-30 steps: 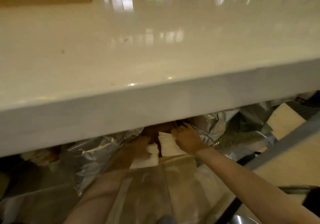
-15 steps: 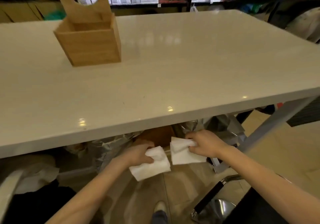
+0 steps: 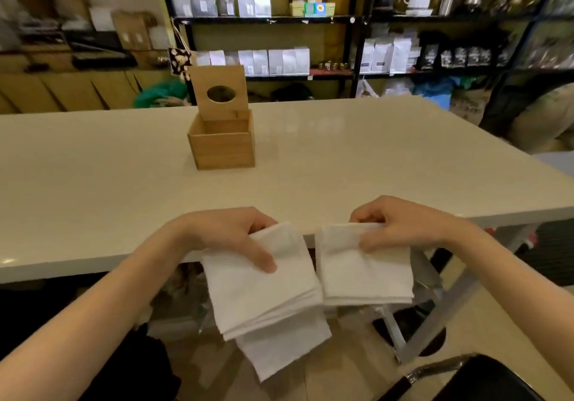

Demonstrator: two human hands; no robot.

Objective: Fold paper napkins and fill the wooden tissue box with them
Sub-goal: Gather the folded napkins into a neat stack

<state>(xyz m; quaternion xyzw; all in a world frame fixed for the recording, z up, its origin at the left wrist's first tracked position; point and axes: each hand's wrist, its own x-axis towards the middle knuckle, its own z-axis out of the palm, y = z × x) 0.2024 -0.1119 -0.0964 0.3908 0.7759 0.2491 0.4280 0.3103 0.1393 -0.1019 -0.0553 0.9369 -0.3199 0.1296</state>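
Note:
A wooden tissue box (image 3: 222, 146) stands on the white table (image 3: 341, 164), left of centre, with its lid with an oval hole tipped up behind it. The inside looks empty as far as I can see. My left hand (image 3: 230, 236) grips a stack of white paper napkins (image 3: 264, 295) at the table's near edge; one napkin hangs lower than the others. My right hand (image 3: 400, 223) holds a second, smaller stack of napkins (image 3: 363, 273) beside the first. Both stacks hang in the air in front of the table edge.
Black shelves (image 3: 310, 21) with white bags and kettles line the far wall. A dark chair (image 3: 484, 379) sits at the lower right, next to the table's grey metal leg (image 3: 435, 316). A person's back (image 3: 540, 114) shows at the far right.
Both hands have come up from under the table with the napkin stacks to the table's near edge. The view has risen from below the tabletop to the box and shelves.

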